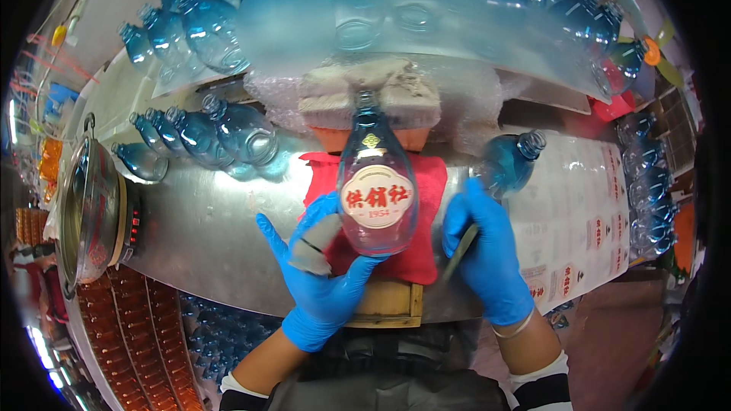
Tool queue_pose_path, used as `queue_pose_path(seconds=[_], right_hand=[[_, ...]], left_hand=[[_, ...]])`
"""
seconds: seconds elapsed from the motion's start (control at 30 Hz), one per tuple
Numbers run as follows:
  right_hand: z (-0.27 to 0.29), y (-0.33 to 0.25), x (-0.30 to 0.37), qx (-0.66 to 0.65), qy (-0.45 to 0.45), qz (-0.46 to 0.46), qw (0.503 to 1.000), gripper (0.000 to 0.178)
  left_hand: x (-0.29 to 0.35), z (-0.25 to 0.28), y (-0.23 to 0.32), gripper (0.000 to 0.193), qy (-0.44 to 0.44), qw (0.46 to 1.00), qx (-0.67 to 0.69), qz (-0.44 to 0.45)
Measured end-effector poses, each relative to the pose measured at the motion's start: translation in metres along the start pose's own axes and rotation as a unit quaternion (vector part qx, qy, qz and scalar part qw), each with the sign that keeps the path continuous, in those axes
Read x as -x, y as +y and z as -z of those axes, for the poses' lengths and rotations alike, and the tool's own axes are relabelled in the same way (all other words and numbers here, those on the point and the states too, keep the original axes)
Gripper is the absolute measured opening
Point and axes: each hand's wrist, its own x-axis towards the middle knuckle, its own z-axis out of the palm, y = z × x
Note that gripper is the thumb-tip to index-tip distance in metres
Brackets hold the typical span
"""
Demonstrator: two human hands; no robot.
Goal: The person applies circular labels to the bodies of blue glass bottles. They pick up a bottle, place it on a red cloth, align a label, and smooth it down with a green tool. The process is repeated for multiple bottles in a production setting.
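While half-open left hand point(326, 283) touches labelled blue bottle point(378, 171) near worktop point(202, 240) front edge, right hand point(489, 247) clasps thin tool point(461, 251). Likely slick, fragile; grip body.

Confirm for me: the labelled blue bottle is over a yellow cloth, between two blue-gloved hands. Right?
Not quite: the head view shows that the cloth is red. The labelled blue bottle is over it, between the blue-gloved left hand and right hand.

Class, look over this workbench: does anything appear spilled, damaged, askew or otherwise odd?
No spill or damage stands out. One oddity: a hazy patch blurs part of the back group of blue bottles, hiding outlines.
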Motion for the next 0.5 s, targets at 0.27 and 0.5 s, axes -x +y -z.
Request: queue_pose_path(seconds=[0.27,0.5], right_hand=[[-0.022,0.006,-0.029,0.19,-0.131,0.106,0.967,0.03],[-0.015,0.011,-0.032,0.111,-0.187,0.086,0.972,0.021]], left_hand=[[-0.006,-0.005,-0.022,0.08,-0.075,0.997,-0.001,-0.025],[-0.011,-0.005,-0.018,0.083,-0.057,0.997,0.017,-0.046]])
